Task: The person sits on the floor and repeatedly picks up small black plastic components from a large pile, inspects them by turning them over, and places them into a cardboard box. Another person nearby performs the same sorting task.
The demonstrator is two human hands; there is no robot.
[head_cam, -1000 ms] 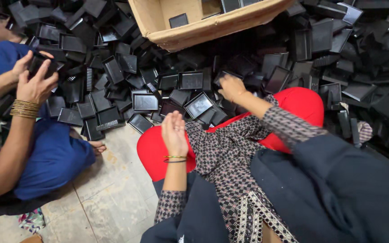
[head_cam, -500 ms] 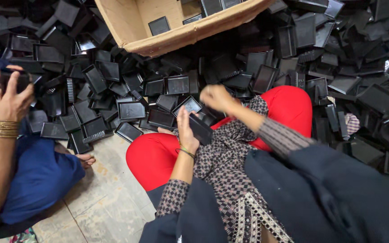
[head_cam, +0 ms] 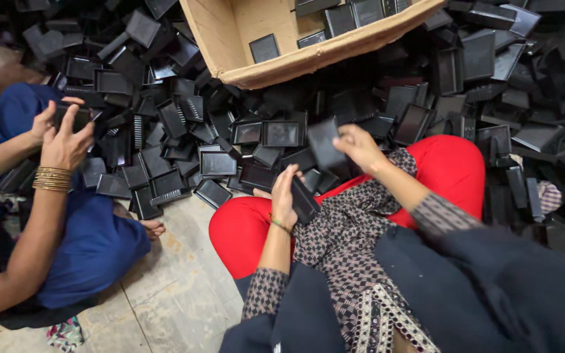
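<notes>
Far left: co-worker in blue, seated on the floor (head_cam: 165, 307), both of their hands closed around one small black tray (head_cam: 76, 116).

Centre: wearer's left hand (head_cam: 284, 196) grips a black tray (head_cam: 304, 199) by its long edge, fingers wrapped over it, held just above the red-clad knee. Right hand (head_cam: 359, 145) pinches a second black tray (head_cam: 325, 144) at one side, tilted up, over the near edge of the heap (head_cam: 165, 131) of identical black trays.

Handling, my read: thin moulded plastic, light, stiff enough not to flop, smooth so a bit slick. The raised rim is the grab point; pinching thumb against fingers across an edge works, flat faces don't. Probably cracks if squeezed hard at a corner.

Up top: open cardboard box (head_cam: 230, 46) with trays stacked inside. Right: heap carries on, well piled.
</notes>
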